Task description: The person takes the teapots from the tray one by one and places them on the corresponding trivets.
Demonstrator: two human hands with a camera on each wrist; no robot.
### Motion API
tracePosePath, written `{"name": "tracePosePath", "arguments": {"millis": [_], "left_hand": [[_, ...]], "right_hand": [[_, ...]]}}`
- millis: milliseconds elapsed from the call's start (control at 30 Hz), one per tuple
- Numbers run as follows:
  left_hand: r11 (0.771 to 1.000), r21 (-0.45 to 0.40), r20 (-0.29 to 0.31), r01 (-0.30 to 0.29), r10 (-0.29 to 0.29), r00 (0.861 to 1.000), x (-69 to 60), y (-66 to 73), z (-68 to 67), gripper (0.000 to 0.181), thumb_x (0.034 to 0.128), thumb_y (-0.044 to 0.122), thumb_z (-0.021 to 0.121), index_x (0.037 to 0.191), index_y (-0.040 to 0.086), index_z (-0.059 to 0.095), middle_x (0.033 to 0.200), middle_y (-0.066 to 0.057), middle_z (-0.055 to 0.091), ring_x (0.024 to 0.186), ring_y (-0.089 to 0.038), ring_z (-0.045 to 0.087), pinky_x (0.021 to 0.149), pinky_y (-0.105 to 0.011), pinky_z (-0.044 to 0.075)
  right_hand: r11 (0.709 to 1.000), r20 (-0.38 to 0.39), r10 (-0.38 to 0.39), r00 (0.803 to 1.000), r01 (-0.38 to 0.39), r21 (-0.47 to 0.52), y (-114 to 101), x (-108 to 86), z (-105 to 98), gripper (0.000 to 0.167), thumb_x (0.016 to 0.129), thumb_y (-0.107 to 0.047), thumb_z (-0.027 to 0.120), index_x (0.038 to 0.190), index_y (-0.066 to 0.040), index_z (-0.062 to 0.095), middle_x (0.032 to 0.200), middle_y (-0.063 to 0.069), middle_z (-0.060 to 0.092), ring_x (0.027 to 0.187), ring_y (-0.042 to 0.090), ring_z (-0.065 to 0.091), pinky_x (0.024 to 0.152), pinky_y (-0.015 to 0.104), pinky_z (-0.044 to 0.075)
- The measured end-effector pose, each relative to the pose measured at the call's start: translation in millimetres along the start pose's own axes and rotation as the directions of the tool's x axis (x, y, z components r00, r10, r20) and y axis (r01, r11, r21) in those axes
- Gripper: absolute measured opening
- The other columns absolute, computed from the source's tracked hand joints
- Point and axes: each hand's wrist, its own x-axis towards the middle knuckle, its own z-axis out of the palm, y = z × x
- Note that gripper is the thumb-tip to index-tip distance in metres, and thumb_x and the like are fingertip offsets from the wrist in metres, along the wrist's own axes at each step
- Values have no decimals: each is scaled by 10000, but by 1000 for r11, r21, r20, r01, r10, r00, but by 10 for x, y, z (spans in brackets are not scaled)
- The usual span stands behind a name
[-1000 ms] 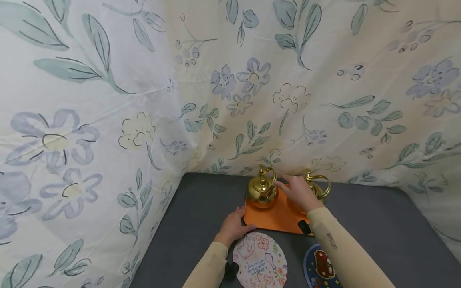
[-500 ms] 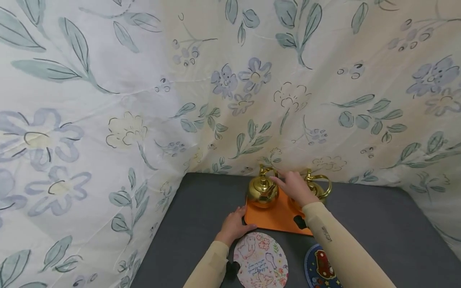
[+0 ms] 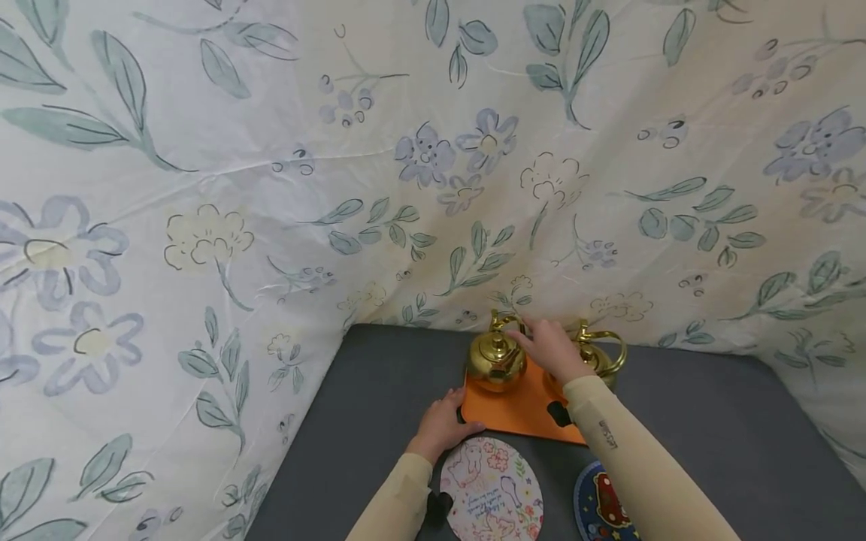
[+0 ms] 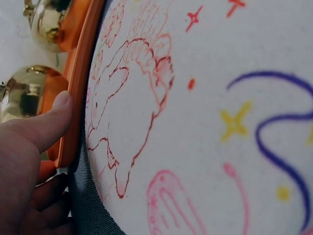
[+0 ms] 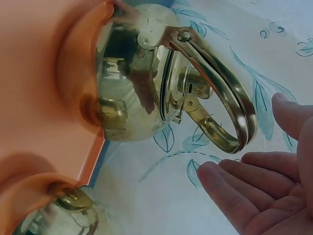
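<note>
Two shiny gold kettles stand side by side on an orange tray (image 3: pixel 501 411) at the back of the table. My left hand (image 3: pixel 440 428) holds the tray's near left corner; in the left wrist view its thumb (image 4: pixel 58 115) lies along the rim, with the fingers curled below. My right hand (image 3: pixel 556 350) is over the tray between the kettles, beside the handle of the left kettle (image 3: pixel 496 366). In the right wrist view its loosely extended fingers are apart from that looped handle (image 5: pixel 227 93). The right kettle (image 3: pixel 602 362) is partly hidden behind my right hand and forearm.
A round white mat (image 3: pixel 492 488) with pink drawings lies in front of the tray. Right of it is a round blue mat (image 3: pixel 598 503), partly covered by my right sleeve. The dark grey table (image 3: pixel 379 398) meets floral cloth walls (image 3: pixel 433 188) behind and at left.
My right hand has shifted slightly left and back toward the left kettle's handle. My left hand stays on the tray corner. The head view has turned slightly; the kettles stay on the tray.
</note>
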Motion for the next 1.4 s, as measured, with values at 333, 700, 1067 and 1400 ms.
{"name": "tracePosePath", "arguments": {"millis": [333,700,1067,1400], "left_hand": [[1000,-13,7,4,-4,1000,61,6,-19,849,842,490,793,1527,107,467,1545,-109,487,1416,-387,450,1122,-561,407],[999,-35,9,4,-4,1000,133,22,-59,852,836,467,808,1518,81,473,1541,-142,483,1411,-421,445,1118,-586,400],[999,-47,22,-10,11,1000,193,32,-110,833,854,456,794,1524,87,465,1547,-141,475,1422,-428,424,1128,-591,384],[997,-73,31,1,1,1000,189,45,-152,842,843,433,811,1519,67,467,1541,-162,476,1415,-442,427,1120,-610,381]], "right_hand": [[998,-47,27,999,-25,49,50,127,41,436,1025,-382,593,730,-65,536,547,9,391,460,157,392,497,299,370],[987,-64,101,993,-93,131,40,213,67,439,1019,-287,619,1211,103,680,456,-36,324,376,108,309,429,270,347],[960,-89,186,979,-162,228,-22,274,49,514,996,-227,648,573,-147,369,495,-44,261,407,130,318,439,271,319],[938,-123,223,967,-179,297,12,291,64,527,977,-147,640,570,-157,305,500,-43,260,420,140,291,450,282,309]]}}
